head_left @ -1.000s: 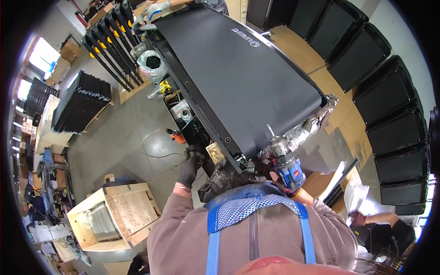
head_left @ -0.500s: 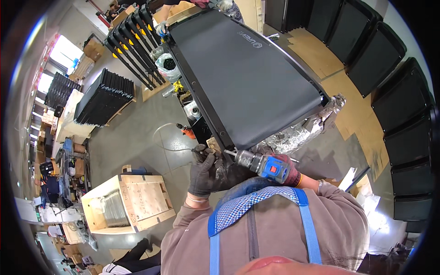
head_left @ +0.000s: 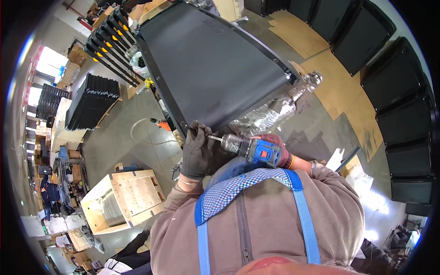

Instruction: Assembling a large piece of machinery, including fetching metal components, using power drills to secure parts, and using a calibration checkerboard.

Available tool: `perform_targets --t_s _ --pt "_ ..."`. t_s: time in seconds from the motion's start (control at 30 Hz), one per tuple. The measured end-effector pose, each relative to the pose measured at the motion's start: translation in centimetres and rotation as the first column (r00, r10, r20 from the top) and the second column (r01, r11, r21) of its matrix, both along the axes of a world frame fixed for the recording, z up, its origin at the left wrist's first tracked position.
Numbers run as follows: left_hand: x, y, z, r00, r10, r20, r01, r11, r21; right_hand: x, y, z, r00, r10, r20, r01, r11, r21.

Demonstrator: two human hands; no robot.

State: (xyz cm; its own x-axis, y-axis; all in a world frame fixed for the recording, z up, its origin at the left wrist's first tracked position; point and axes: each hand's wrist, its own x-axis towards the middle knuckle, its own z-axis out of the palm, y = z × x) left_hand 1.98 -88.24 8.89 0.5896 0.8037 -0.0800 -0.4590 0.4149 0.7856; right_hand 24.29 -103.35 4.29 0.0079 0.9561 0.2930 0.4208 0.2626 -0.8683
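My right hand (head_left: 279, 149), in a dark red glove, is wrapped round a blue and black cordless drill (head_left: 256, 150). The drill lies sideways, its thin bit (head_left: 214, 138) pointing left toward my other hand. Gloved in dark grey, my left hand (head_left: 196, 153) is at the near corner of a treadmill deck (head_left: 206, 68). Its fingers are drawn together at the deck's near end; what they pinch, if anything, is too small to make out. The deck has a black belt between dark side rails, the left rail (head_left: 161, 89) dotted with round fasteners.
Crumpled silver foil (head_left: 275, 110) lies under the deck's right near end. An orange-handled air tool (head_left: 162, 124) with a hose is to the left. On the floor stands an open wooden crate (head_left: 137, 197). Black panels (head_left: 364, 39) line the right side. Another person's hand (head_left: 136, 25) is at the deck's far left.
My left hand has risen to the deck's near corner, its fingers now by the bit's tip. The drill has drawn back slightly from the corner. The whole view has shifted.
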Motion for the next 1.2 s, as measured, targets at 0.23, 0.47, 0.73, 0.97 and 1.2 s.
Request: perform_targets --t_s 0.23,0.47,0.73,0.97,1.2 --pt "6.0 -1.8 0.9 0.995 -0.097 0.035 0.096 0.995 0.016 3.6 -2.9 -0.3 0.987 -0.076 -0.141 0.088 0.993 0.077" --pt "12.1 -2.4 1.9 0.991 -0.051 -0.123 0.081 0.964 0.252 7.2 -5.6 -0.8 0.966 -0.242 0.088 0.238 0.970 0.055" --pt "19.6 -2.1 -1.1 0.947 -0.190 -0.259 0.233 0.961 0.149 10.5 -8.9 -0.8 0.907 -0.407 0.113 0.389 0.909 0.149" --pt "26.9 -2.4 -4.0 0.868 -0.495 -0.038 0.475 0.850 -0.230 11.7 -11.3 -4.0 0.756 -0.654 0.014 0.654 0.756 0.037" --pt "30.3 0.2 -7.0 0.767 0.095 -0.634 0.635 -0.253 0.730 12.7 -11.1 -7.1 0.582 -0.797 0.163 0.801 0.596 0.055"
